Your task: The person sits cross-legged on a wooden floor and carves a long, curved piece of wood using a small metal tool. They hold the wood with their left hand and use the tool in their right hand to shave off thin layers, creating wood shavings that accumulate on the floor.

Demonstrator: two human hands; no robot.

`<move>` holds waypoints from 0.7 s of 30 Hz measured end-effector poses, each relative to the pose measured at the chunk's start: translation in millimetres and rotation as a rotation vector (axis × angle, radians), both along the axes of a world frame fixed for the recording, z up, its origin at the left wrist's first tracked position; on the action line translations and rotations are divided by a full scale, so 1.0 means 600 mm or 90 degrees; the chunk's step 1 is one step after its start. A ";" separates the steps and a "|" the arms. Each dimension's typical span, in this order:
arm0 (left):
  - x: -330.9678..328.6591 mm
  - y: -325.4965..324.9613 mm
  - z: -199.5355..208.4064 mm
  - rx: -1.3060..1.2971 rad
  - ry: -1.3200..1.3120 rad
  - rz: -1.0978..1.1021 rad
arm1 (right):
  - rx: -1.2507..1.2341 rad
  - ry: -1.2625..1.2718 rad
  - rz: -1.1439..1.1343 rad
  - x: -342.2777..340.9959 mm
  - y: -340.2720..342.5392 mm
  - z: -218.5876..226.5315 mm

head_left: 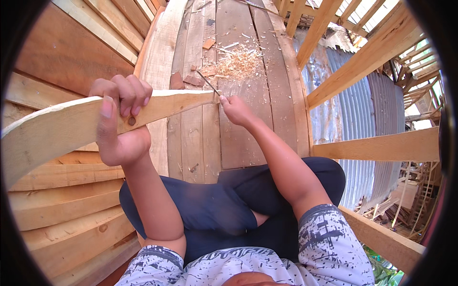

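Shirt [329, 233]: It was white with dark marks, at the near side.
Dark pants [205, 202]: They were on bent legs, down on the floor boards [243, 148].
Left hand [125, 145]: It was clamped on the long wood piece [176, 102], with its fingers bent over the top edge.
Long wood piece: It was up in front of the legs. Its wide end went off to the left, and its thin end was by the right hand [234, 109].
Right hand: It was closed on a thin dark tool [208, 82], at the thin end of the wood. The hand hid the near part, so the tool may have been a knife.
Metal sheets [348, 100]: They were to the right, past the wood rails [377, 145].
Wood curls [241, 62]: They lay in a far pile on the floor boards, with flat bits [193, 81] to the left.
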State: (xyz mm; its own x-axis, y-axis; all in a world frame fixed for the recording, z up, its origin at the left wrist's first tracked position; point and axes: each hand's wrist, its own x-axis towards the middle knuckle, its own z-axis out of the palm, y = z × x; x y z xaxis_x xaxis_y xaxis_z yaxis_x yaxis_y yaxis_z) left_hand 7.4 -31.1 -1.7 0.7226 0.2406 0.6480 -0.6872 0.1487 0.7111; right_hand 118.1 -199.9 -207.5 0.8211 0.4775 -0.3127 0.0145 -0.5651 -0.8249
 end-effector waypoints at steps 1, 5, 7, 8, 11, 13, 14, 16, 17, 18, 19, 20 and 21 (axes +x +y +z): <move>-0.001 0.000 0.000 -0.006 0.006 0.009 | 0.040 -0.046 -0.015 -0.005 0.008 0.002; -0.007 0.015 -0.003 0.020 -0.002 -0.003 | 0.129 -0.143 -0.038 -0.051 0.056 0.043; -0.003 0.012 -0.001 0.011 0.002 0.002 | 0.015 -0.034 -0.051 -0.025 0.038 0.005; -0.005 0.014 -0.002 0.001 0.006 0.000 | -0.027 0.017 -0.036 -0.009 0.012 -0.025; 0.003 0.008 0.002 -0.014 0.003 -0.015 | -0.137 -0.056 -0.068 0.001 -0.007 -0.077; -0.010 0.013 -0.004 -0.006 0.016 0.028 | -0.048 -0.073 -0.031 -0.025 0.034 0.008; -0.009 0.011 -0.004 0.001 0.014 0.023 | -0.007 -0.080 -0.022 -0.035 0.040 0.039; -0.008 0.010 -0.002 0.017 0.011 0.014 | 0.076 -0.058 -0.021 -0.029 0.043 0.030; -0.008 0.008 -0.004 0.011 0.013 0.012 | 0.115 -0.048 -0.025 -0.024 0.038 0.024; -0.004 0.003 -0.001 0.003 0.011 0.003 | 0.060 -0.018 -0.033 -0.013 0.020 0.003; 0.001 -0.003 0.003 -0.001 0.006 -0.008 | 0.008 0.009 -0.044 0.002 -0.003 -0.033; 0.004 -0.007 0.005 0.004 0.002 -0.019 | -0.041 0.036 -0.054 0.013 -0.014 -0.049; -0.004 0.000 0.001 0.015 0.002 -0.010 | -0.004 0.020 -0.033 0.001 0.006 -0.006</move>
